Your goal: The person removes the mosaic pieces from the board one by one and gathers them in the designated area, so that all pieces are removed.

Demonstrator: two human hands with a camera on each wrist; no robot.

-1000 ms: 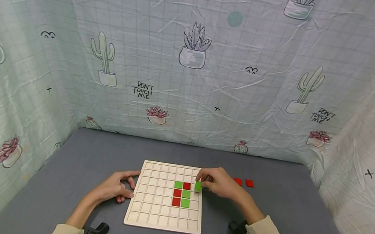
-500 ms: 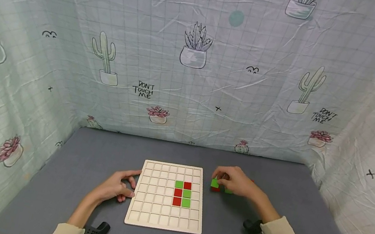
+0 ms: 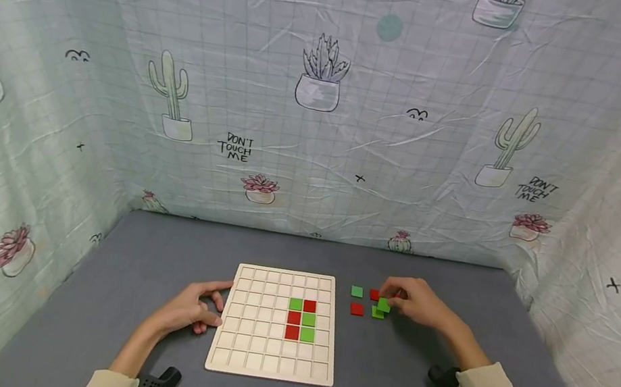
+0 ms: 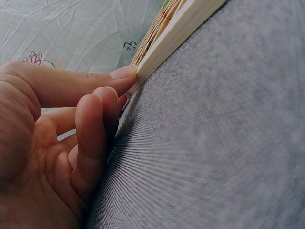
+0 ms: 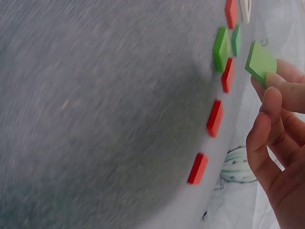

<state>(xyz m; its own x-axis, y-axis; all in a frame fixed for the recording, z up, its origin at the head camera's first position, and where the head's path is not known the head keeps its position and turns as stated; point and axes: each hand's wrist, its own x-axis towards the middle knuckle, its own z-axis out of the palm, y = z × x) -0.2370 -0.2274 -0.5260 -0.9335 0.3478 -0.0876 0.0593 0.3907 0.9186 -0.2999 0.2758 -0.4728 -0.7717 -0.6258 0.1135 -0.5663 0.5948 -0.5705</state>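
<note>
My right hand [image 3: 416, 299] pinches a green square tile [image 5: 261, 63] between thumb and fingers, raised above the table to the right of the board. Just below it lies another green tile [image 3: 377, 313]. The left hand [image 3: 185, 307] touches the left edge of a pale wooden grid board [image 3: 249, 349]; its thumb tip presses on the side of the board [image 4: 164, 50] and its index finger reaches the same edge farther up. Green and red tiles fill several cells right of the board's middle, among them a red tile [image 3: 309, 306] and a green tile [image 3: 307, 335].
Beside the board's right edge lie a loose green tile [image 3: 357, 292] and a red tile [image 3: 357, 309]. More red tiles lie near the right hand, including a red tile [image 5: 198, 168] in the right wrist view. A patterned curtain [image 3: 310, 193] surrounds the grey table [image 3: 180, 233].
The right hand has moved right, from over the board's right side to the loose tiles, still pinching the green tile. The left hand has stayed at the board's edge.
</note>
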